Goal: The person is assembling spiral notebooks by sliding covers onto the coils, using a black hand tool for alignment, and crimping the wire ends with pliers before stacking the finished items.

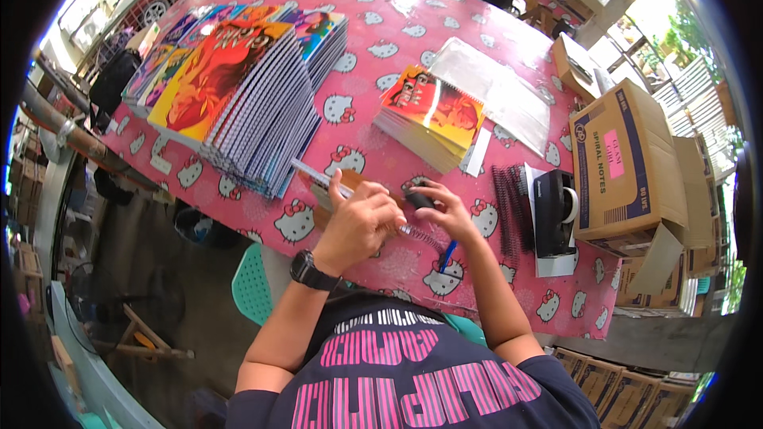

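My left hand [362,221], with a black watch on its wrist, is closed over a thin notebook [321,180] whose pale edge and brown board stick out past the knuckles; most of it is hidden. From beside the left fingertips a dark spiral coil [429,238] trails to the right over the tablecloth. My right hand [450,213] has its fingers bent around a small black cylindrical object [419,200]. Just below the right hand lies a blue pen-like tool [449,256], close to the coil's end.
Tall stacks of spiral notebooks [262,103] stand at the left of the pink table [381,20]. A shorter notebook pile [433,115] sits ahead beside clear plastic sleeves [501,87]. Loose black coils [509,210], a black tape dispenser [553,210] and an opened carton [620,163] are at the right.
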The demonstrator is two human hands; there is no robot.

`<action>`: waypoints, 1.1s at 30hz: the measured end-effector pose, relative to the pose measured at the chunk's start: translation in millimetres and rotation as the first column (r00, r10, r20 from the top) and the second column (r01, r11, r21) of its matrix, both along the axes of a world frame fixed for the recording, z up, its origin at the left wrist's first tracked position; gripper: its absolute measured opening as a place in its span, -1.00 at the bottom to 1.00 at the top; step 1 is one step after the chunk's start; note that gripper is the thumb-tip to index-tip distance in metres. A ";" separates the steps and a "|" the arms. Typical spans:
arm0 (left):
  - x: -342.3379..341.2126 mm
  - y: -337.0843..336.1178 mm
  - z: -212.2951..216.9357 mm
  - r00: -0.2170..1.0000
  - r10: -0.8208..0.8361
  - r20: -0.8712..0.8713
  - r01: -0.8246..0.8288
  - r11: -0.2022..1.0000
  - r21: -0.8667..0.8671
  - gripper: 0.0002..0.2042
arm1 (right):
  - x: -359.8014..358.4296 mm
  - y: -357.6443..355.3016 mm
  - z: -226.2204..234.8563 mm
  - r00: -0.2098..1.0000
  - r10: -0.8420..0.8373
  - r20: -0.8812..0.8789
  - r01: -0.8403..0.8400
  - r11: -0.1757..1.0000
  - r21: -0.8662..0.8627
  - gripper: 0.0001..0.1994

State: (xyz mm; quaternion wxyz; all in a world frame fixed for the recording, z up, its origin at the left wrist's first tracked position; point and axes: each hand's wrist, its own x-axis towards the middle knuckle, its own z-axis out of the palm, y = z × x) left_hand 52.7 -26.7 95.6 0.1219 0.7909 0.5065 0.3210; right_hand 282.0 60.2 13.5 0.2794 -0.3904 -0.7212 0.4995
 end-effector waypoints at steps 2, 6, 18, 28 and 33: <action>5.7 -0.6 10.2 0.987 0.125 0.104 -0.135 0.987 0.091 -0.73 | 18.2 -3.2 11.6 0.974 0.016 -0.225 -0.087 0.947 -0.309 -0.37; -9.7 0.3 -8.9 0.983 0.182 0.023 -0.183 0.983 0.032 -0.64 | 3.3 -14.8 59.1 0.831 0.266 -0.488 -0.381 0.912 -0.153 -0.49; -15.4 -1.2 -2.9 0.978 0.201 0.063 -0.202 0.979 0.002 -0.51 | -16.5 6.5 67.1 0.959 0.227 -0.168 -0.248 0.962 -0.115 -0.57; -29.2 0.1 -15.0 0.960 0.257 0.112 -0.266 0.960 0.085 -0.47 | -36.2 -9.6 81.8 0.867 0.308 -0.391 -0.380 0.917 -0.121 -0.58; -34.4 -1.7 -10.2 0.959 0.233 0.164 -0.240 0.970 0.027 -0.42 | -35.6 1.1 65.8 0.852 0.219 -0.475 -0.356 0.908 -0.221 -0.57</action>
